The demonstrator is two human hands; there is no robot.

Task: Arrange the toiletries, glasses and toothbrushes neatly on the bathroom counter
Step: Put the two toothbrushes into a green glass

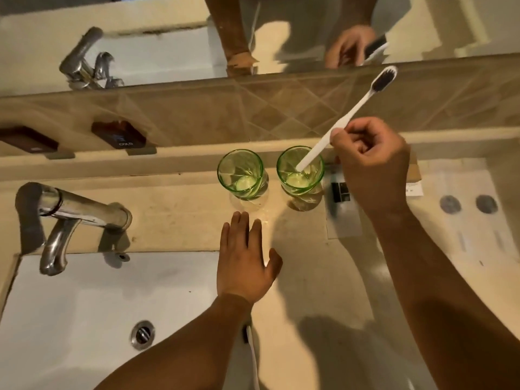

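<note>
Two green glasses stand side by side at the back of the beige counter (pixel 309 277): the left glass (pixel 241 175) is empty. My right hand (pixel 371 167) is shut on a white toothbrush (pixel 349 114) with dark bristles, its handle end lowered inside the right glass (pixel 300 171), its head tilted up to the right. My left hand (pixel 244 263) lies flat and open on the counter just in front of the left glass. A second white toothbrush (pixel 251 353) lies near the counter's front, partly hidden under my left forearm.
A white sink (pixel 84 305) with a chrome tap (pixel 64 215) fills the left. Flat white toiletry packets (pixel 343 209) and a printed sheet (pixel 472 220) lie to the right of the glasses. A mirror (pixel 168 52) runs above the tiled backsplash with two dark labels (pixel 121 135).
</note>
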